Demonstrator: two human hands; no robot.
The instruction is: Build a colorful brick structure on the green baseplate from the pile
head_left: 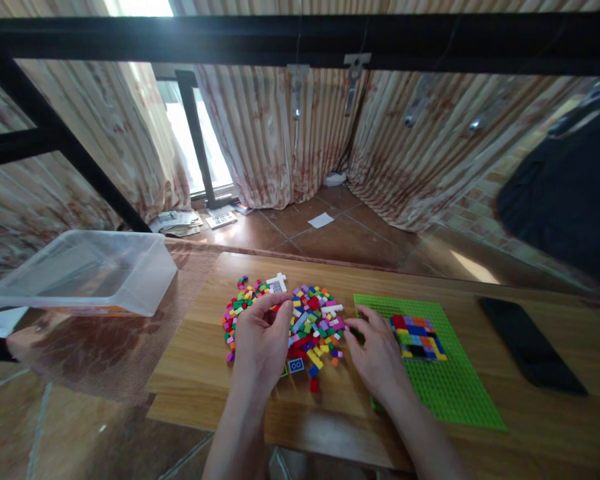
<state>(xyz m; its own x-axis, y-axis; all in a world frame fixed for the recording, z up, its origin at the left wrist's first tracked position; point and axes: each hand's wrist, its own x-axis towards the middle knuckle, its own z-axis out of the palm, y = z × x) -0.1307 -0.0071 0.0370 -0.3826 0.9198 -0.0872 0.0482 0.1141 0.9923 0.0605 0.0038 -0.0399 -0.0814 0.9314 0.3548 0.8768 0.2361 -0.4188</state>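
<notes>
Bricks (313, 320): small, many-coloured, heaped loose at frame centre on the tabletop (195, 373). Left hand (260, 343) lies over the heap's left part, fingers curled; grip cannot be told. Right hand (377, 353), fingers apart, touches the heap's right edge, overlapping the green baseplate (450, 387).

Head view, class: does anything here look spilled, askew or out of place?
Yes. The small bricks lie in a loose heap on the wooden table, with a red brick strayed toward its near edge. On the floor beyond, a white paper scrap and a stack of papers lie loose. The green baseplate lies flat.
</notes>
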